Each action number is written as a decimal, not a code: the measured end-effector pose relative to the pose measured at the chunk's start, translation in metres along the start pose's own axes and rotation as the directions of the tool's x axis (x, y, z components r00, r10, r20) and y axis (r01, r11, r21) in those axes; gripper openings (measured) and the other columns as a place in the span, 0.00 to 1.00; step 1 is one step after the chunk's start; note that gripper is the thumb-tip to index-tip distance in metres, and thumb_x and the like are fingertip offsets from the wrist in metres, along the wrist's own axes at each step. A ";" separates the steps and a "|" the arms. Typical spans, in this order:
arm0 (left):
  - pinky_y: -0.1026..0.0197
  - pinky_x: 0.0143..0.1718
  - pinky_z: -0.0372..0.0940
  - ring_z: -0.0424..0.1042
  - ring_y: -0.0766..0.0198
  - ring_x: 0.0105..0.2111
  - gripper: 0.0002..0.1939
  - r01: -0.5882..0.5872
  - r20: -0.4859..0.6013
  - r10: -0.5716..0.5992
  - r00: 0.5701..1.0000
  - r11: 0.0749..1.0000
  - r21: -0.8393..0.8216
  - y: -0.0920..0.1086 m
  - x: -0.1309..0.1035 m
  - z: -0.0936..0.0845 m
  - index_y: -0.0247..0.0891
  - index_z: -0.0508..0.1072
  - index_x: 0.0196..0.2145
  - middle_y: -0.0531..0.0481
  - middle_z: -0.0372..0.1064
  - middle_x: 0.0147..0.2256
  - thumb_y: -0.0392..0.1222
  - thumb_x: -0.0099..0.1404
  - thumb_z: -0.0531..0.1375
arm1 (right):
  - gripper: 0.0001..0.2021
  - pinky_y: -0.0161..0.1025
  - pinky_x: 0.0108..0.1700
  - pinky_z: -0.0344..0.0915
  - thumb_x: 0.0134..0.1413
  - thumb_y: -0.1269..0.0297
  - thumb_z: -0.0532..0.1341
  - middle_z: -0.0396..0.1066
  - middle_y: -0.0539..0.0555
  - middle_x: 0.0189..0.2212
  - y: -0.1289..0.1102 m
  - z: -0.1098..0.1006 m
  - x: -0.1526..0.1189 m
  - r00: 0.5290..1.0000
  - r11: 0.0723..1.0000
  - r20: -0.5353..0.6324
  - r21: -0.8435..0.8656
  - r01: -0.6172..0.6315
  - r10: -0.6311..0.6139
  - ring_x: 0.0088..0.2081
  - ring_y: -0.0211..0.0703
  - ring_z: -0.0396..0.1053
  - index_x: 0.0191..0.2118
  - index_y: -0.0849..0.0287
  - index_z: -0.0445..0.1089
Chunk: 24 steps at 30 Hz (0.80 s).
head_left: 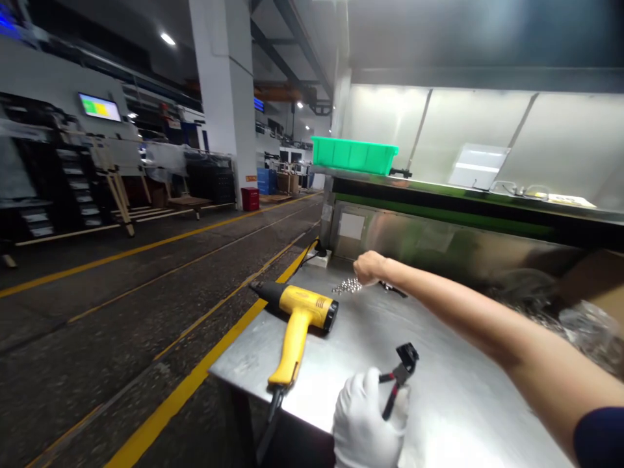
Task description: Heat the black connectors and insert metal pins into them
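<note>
Beneath the yellow heat gun [303, 305] I see a metal bench [351, 357]; left of the gun runs a yellow-lined workshop floor [121, 325], and beyond it stands a green bin [355, 156]. Right of the gun, the gloved left hand [363, 413] is wrapped around pliers [400, 376] — a black piece [407, 355] at their tips. Past the gun, beside shiny metal parts [345, 286], is the right hand [370, 268] — its grip I can't tell.

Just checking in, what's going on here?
The white-gloved left hand holds a black-and-red, plier-shaped tool over the grey metal table. The bare right hand is stretched out beside a scatter of small, shiny metal pieces; whether it grips any is hidden. A yellow-and-black heat gun lies on the table.
</note>
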<state>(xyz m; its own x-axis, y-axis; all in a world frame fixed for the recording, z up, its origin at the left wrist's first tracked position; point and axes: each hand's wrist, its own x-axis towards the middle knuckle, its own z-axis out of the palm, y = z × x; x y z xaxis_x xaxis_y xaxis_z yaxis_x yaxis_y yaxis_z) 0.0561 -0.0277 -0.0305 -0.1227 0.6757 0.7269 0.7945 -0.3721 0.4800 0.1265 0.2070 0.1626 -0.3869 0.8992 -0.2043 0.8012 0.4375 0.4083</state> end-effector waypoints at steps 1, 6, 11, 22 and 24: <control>0.53 0.33 0.70 0.74 0.53 0.31 0.19 0.002 0.029 -0.002 1.000 1.000 -0.009 0.001 0.002 -0.002 0.39 0.75 0.40 0.44 0.71 0.31 0.58 0.67 0.57 | 0.17 0.50 0.49 0.72 0.65 0.58 0.62 0.69 0.59 0.52 0.008 -0.001 -0.007 1.000 1.000 -0.017 -0.007 -0.009 0.009 0.48 0.49 0.71 0.55 0.61 0.69; 0.54 0.34 0.68 0.73 0.55 0.31 0.15 -0.018 0.124 0.018 0.992 1.000 -0.004 0.001 0.022 -0.010 0.39 0.76 0.37 0.45 0.71 0.29 0.53 0.68 0.58 | 0.16 0.50 0.49 0.72 0.66 0.57 0.61 0.71 0.58 0.50 0.045 0.021 -0.078 0.988 0.999 -0.148 -0.009 -0.041 0.040 0.47 0.48 0.72 0.53 0.61 0.70; 0.57 0.33 0.65 0.73 0.57 0.29 0.13 -0.164 0.212 0.151 0.965 0.985 0.045 0.006 0.023 -0.024 0.37 0.75 0.34 0.46 0.72 0.27 0.49 0.68 0.59 | 0.14 0.47 0.46 0.72 0.67 0.55 0.60 0.74 0.55 0.42 0.064 0.082 -0.188 0.984 0.995 -0.158 0.073 -0.068 0.079 0.41 0.43 0.73 0.45 0.62 0.72; 0.64 0.22 0.56 0.63 0.67 0.20 0.15 0.629 0.953 0.236 -0.189 0.774 -0.067 0.231 -0.141 0.000 0.40 0.69 0.28 0.54 0.65 0.22 0.53 0.67 0.57 | 0.15 0.40 0.32 0.54 0.64 0.65 0.53 0.76 0.56 0.33 0.120 0.184 -0.328 0.929 0.936 -0.302 0.335 -0.109 0.216 0.33 0.46 0.71 0.35 0.60 0.76; 0.67 0.21 0.53 0.56 0.71 0.19 0.14 0.744 0.863 0.245 -0.442 0.637 0.200 0.269 -0.167 0.028 0.39 0.64 0.25 0.57 0.57 0.19 0.48 0.64 0.60 | 0.15 0.39 0.30 0.52 0.64 0.65 0.53 0.76 0.55 0.31 0.122 0.201 -0.342 0.906 0.922 -0.355 0.378 -0.084 0.229 0.32 0.45 0.71 0.34 0.60 0.76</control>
<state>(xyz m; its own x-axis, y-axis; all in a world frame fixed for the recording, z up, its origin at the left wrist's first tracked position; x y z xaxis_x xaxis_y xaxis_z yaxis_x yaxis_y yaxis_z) 0.3068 -0.2224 -0.0367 0.7622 0.1591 -0.6275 0.5341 0.3931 0.7485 0.4481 -0.0480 0.1035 -0.3296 0.9170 0.2245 0.9439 0.3253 0.0570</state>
